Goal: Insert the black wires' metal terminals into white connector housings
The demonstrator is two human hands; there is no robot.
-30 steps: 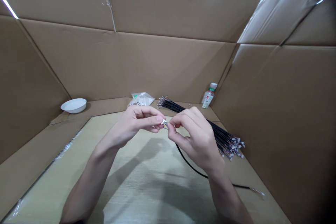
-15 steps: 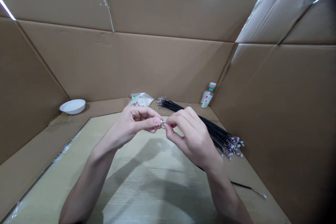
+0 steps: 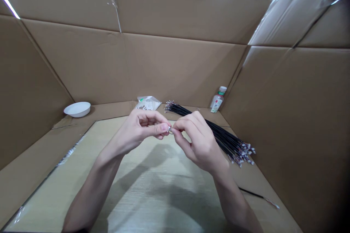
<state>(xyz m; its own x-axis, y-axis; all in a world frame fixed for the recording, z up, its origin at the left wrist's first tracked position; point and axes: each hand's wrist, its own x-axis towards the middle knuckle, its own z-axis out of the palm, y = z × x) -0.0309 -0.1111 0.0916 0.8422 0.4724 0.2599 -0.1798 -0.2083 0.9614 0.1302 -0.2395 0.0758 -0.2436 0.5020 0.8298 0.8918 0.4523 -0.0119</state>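
My left hand (image 3: 149, 127) is closed in a pinch on a small white connector (image 3: 169, 129) over the middle of the work surface. Just to its right, my right hand (image 3: 198, 140) pinches thin wires (image 3: 171, 131) that meet the connector. The fingertips of both hands nearly touch, and they hide most of these small parts. A single black cable (image 3: 251, 192) comes out from behind my right forearm, its far end bearing loose wires and a white tip. Whether it leads up to my fingers is hidden.
Behind my right hand lies a thick bundle of black cables (image 3: 218, 131) with white connectors. A clear plastic bag (image 3: 148, 103) of small white parts, a bottle (image 3: 218, 100) and a white bowl (image 3: 77, 109) stand along the back. Cardboard walls (image 3: 180, 69) enclose the surface.
Both hands keep the same pinch at nearly the same spot, with only slight fingertip movement. The whole view has shifted a little.
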